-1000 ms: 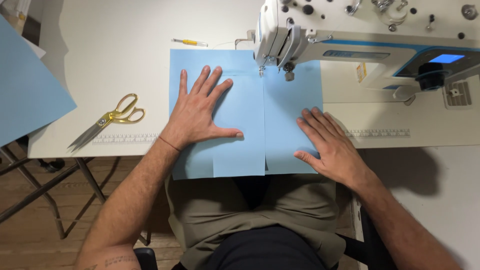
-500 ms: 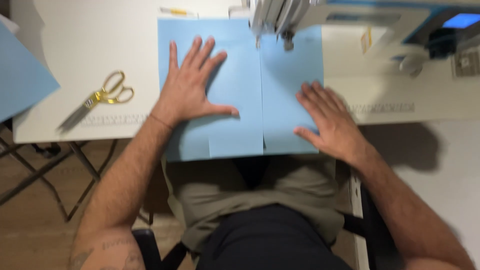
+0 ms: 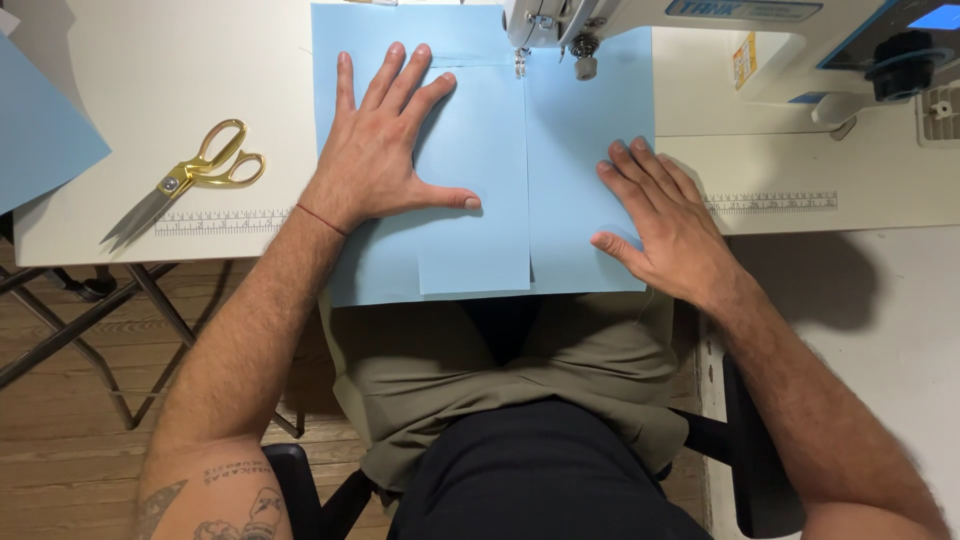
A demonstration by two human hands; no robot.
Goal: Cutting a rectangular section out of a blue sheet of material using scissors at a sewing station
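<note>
The blue fabric (image 3: 575, 150) lies flat on the white bench (image 3: 150, 80), its far end under the foot of the sewing machine (image 3: 700, 40) and its near edge hanging just past the bench edge over the person's lap. A narrower blue piece (image 3: 475, 240) lies on top of it, its right edge running straight toward the needle. The left hand (image 3: 385, 150) presses flat on the fabric left of that edge, fingers (image 3: 395, 75) spread and released, thumb stretched out to the right, grasping nothing. The right hand (image 3: 665, 225) rests flat on the fabric's right side, partly on the bench, fingers likewise open and grasping nothing. Gold-handled scissors (image 3: 185, 180) lie well apart to the left, beside a ruler strip (image 3: 220, 222) printed along the bench edge. Another blue sheet (image 3: 40, 140) shows at the far left.
</note>
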